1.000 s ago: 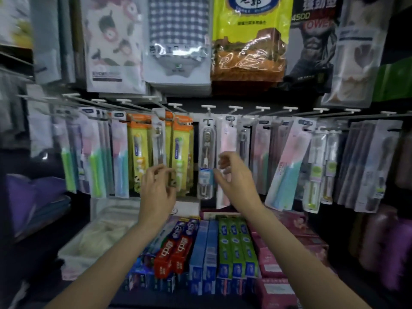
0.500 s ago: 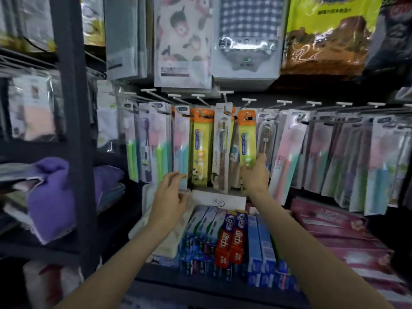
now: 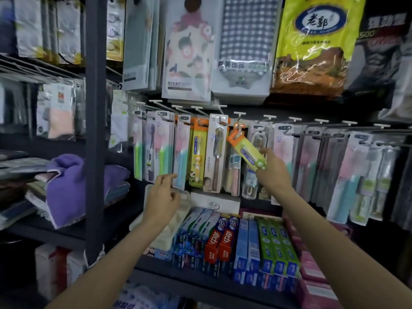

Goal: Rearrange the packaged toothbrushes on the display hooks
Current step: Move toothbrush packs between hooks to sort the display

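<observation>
From the head camera I see my right hand gripping the lower end of an orange-and-green toothbrush pack, fingers curled round its green bottom corner. The pack's long axis runs on a slant: its orange header points up and to the left, toward the white hook tip just above it, and its green end points down and to the right into my palm. I cannot tell whether the header is on the hook or just under it.

Left of that slanted pack hangs a tall white pack, upright, and left of that again a yellow children's pack, also upright. Right of the slanted pack a clear-cased brush hangs straight down, partly behind it.

My left hand is lower and well to the left of the slanted pack, fingers loosely spread and holding nothing, fingertips just beside the bottom of a pink-and-blue pack.

Below the slanted pack, toothpaste boxes lie on the dark shelf.
</observation>
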Tool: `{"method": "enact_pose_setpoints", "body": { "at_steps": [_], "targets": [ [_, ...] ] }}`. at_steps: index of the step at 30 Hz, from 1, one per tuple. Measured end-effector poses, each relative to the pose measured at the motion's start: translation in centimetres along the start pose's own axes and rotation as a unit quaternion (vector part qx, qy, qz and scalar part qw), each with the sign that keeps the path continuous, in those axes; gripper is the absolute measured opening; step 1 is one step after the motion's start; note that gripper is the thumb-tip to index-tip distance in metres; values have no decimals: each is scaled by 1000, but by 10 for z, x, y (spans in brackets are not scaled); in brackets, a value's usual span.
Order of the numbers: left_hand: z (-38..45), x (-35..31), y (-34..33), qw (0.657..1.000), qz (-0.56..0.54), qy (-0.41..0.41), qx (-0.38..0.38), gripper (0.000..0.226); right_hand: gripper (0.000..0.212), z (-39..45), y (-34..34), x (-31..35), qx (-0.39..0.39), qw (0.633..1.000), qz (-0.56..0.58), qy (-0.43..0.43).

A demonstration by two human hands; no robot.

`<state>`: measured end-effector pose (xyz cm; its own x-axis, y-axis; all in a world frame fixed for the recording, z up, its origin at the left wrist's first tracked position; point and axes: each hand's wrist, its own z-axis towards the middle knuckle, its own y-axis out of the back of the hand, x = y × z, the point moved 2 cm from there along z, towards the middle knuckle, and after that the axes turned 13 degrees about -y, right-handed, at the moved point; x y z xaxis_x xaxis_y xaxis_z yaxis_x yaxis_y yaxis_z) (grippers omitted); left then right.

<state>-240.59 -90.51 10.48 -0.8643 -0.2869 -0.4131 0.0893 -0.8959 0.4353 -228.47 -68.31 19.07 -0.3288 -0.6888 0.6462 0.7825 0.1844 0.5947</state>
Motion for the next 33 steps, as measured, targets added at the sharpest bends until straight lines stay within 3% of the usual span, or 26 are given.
{"method": "enact_pose_setpoints", "body": {
  "at_steps": [7,16,21,27,30,33],
  "targets": [
    [-8,-3,7,1000,24,9,-3,41,42,-50,-15,-40,-12,994,107,1],
    [43,36,29,999,12,22,-48,43,51,-50,-63,35,73,984,8,161],
    [81,71,25,999,3,24,-40,58,50,-35,-115,82,56,990,-42,124],
    [110,97,1,1000,5,26,-16,89,52,-16,-158,105,-44,982,-171,64],
    [119,98,-8,998,32,61,-15,93,54,-17,-166,102,-64,980,-179,61],
    [125,99,-12,994,49,89,-30,81,56,-23,-166,92,-70,979,-184,54]
  ]
}}
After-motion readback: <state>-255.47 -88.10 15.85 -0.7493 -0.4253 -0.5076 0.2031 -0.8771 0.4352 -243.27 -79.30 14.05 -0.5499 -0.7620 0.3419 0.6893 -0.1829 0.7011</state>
